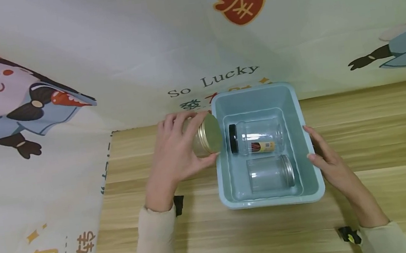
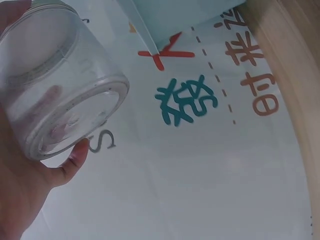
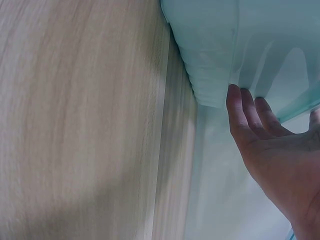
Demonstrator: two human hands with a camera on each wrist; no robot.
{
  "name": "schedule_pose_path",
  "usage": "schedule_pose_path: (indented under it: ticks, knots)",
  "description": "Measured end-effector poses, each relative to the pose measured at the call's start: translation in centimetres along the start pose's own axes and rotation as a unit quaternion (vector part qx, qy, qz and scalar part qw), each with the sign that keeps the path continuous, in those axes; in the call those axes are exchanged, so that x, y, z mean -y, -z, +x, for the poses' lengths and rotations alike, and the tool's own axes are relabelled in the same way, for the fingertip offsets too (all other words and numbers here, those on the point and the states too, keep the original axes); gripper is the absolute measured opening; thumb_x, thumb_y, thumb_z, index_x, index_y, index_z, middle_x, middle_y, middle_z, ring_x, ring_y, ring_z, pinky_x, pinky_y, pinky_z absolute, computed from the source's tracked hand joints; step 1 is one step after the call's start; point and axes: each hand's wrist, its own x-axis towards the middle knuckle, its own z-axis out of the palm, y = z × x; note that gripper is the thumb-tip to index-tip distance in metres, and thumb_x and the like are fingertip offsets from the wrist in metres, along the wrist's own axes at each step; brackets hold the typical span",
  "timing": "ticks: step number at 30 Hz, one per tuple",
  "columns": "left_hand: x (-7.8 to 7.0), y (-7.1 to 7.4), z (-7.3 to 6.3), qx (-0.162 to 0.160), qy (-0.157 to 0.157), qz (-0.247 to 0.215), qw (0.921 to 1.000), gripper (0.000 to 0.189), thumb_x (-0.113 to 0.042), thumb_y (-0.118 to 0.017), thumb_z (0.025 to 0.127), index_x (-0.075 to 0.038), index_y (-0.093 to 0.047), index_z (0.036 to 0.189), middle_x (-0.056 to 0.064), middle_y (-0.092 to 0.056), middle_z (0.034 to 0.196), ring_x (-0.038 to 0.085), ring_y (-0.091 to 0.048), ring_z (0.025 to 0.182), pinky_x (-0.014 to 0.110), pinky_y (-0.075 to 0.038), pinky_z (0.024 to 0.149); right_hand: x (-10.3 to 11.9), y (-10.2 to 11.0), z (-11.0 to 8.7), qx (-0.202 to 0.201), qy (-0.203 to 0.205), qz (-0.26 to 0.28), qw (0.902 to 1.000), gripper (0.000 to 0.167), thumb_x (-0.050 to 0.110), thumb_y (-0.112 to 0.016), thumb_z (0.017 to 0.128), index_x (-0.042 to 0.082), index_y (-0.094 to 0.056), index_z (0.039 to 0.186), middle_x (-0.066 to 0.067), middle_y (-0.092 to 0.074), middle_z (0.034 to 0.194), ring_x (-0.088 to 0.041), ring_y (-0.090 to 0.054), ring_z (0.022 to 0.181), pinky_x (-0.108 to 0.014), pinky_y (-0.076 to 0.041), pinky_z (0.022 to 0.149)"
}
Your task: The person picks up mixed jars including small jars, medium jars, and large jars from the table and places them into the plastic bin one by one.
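Note:
A clear jar with a gold lid (image 1: 212,133) is in my left hand (image 1: 175,148), tilted so that its lid faces the left rim of a light blue plastic basin (image 1: 236,204). The left wrist view shows its round clear base (image 2: 80,117) with the thumb and fingers curled about its side. My right hand (image 1: 333,166) holds the basin's right side, thumb over the rim and fingertips (image 3: 235,95) against the outer wall. Inside the basin lie a clear jar with a black lid (image 1: 260,130) and a clear jar with a silver lid (image 1: 268,173), both on their sides.
The basin stands on a wood-grain table (image 1: 208,238) against its back edge. Behind and to the left hangs a white printed cloth (image 1: 133,38) with cartoon figures and lettering. A small label (image 1: 263,146) is on the black-lidded jar.

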Motion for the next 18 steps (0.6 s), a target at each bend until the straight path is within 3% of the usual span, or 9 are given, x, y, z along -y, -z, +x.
schedule_pose_path:
  ticks: [11,18]
  knots:
    - [-1.1,-0.3,1.3,0.009,-0.016,0.001,0.9998,0.093,-0.064,-0.079,0.062,-0.018,-0.051,0.138,0.011,-0.055,0.127,0.033,-0.047,0.109,0.049,-0.041,0.088,-0.1,0.0,0.1,0.0,0.003,0.005,1.0,0.065,-0.003,-0.04,0.103,0.018,-0.018,0.16,-0.03,-0.023,0.156,-0.002,-0.035,0.132,-0.01,-0.037,0.096]
    - [-1.6,-0.5,2.1,0.034,-0.03,0.01,0.9989,0.094,-0.067,-0.078,0.064,-0.019,-0.05,0.14,0.009,-0.053,0.128,0.033,-0.047,0.112,0.048,-0.041,0.088,0.0,0.1,-0.1,-0.003,-0.004,-0.003,1.0,0.065,-0.001,-0.041,0.103,0.02,-0.018,0.16,-0.029,-0.021,0.157,-0.002,-0.034,0.132,-0.01,-0.037,0.095]
